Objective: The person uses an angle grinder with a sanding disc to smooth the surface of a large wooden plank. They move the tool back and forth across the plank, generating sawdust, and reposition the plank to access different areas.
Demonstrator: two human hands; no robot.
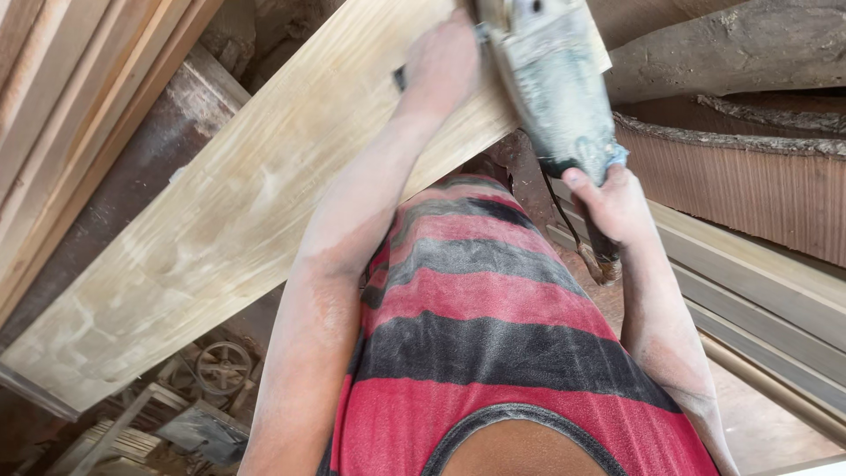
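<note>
That dusty grinder (551, 84) looks heavy and buzzy sitting on the pale plank (264, 203), so two-point grip makes sense: left hand (441, 66) clenched on its side handle, right hand (612, 203) wrapped round the tail end.

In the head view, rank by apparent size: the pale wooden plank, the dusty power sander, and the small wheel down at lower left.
1. Pale wooden plank, largest by far.
2. Power sander, gripped by the left hand and right hand.
3. Small wheel, smallest, though it lies farther from the camera, so its true size is unsure.
</note>
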